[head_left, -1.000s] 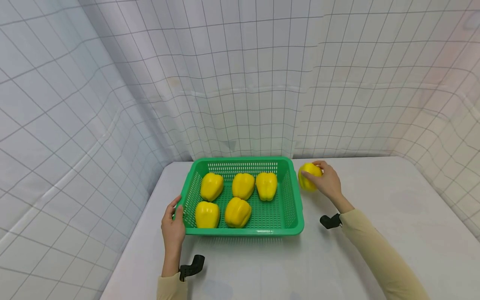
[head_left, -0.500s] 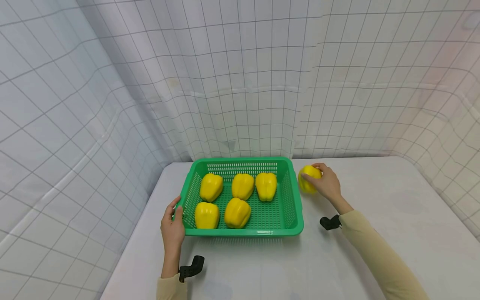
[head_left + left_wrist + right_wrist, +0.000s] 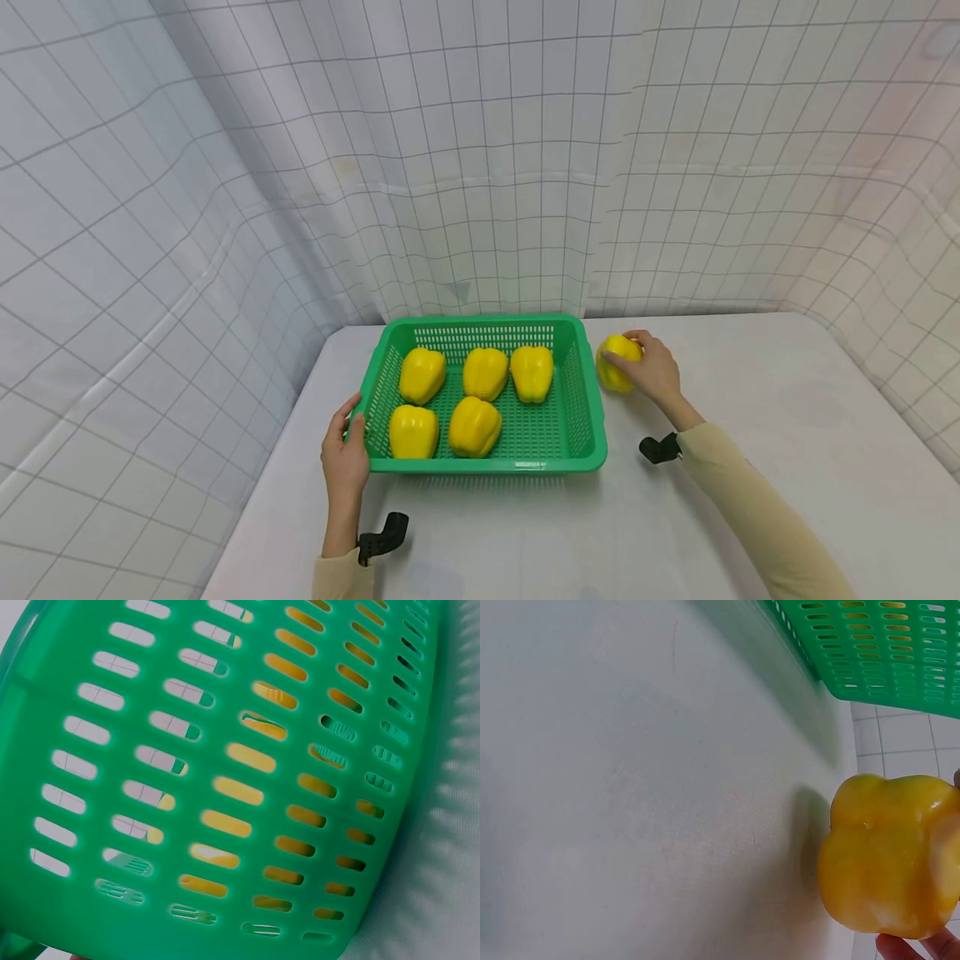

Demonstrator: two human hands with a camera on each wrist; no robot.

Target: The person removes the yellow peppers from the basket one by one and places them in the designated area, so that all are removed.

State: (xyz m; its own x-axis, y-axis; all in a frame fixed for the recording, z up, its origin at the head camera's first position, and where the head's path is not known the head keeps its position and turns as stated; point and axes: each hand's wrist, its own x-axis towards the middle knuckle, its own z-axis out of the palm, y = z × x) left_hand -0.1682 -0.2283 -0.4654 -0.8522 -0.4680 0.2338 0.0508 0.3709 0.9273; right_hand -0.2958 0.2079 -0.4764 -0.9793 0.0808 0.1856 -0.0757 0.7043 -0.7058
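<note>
A green plastic basket [image 3: 487,466] sits on the white table with several yellow bell peppers [image 3: 476,427] inside. My left hand [image 3: 347,458] grips its left rim near the front corner, thumb on top and fingers on the outer side. In the left wrist view the slotted basket wall [image 3: 30,727] fills most of the picture, and yellow shows through the slots. To the right of the basket, my right hand [image 3: 656,371] holds another yellow bell pepper [image 3: 615,381] between thumb and fingers. In the right wrist view that pepper [image 3: 885,859] has a shadow beside it; contact with the table cannot be told.
White sheets with a grid pattern [image 3: 480,167] hang behind and at both sides. The table [image 3: 750,375] extends right of the basket and in front of it. Small black wrist devices [image 3: 384,537] are strapped to both forearms.
My right hand has lowered slightly toward the near side with the pepper, which stays right of the basket. My left hand and the basket have hardly moved.
</note>
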